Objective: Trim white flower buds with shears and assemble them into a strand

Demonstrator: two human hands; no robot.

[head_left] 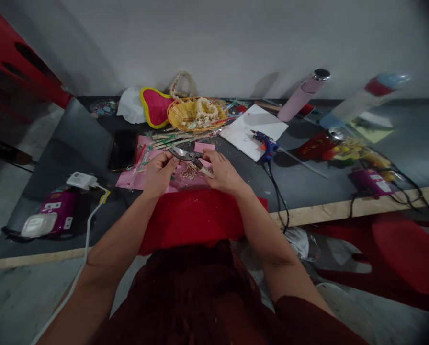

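My right hand [221, 171] is wrapped round the handles of a pair of pruning shears [186, 154], whose blades point left. By the blade tips, the fingers of my left hand [160, 171] are pinched together; what they hold, if anything, is too small to make out. Below the shears a small heap of short pale cut pieces [189, 170] lies on a pink sheet [132, 178]. Several thin sticks [171, 139] with bits of green lie just beyond my hands.
A yellow wicker basket [178, 115] holds pale beaded-looking strands. To its left are a red-and-yellow pad [157, 109] and a phone [123, 150]. A blue glue gun [267, 144] rests on white board [248, 125], its cord trailing over the front edge. A pink flask [300, 98] stands behind.
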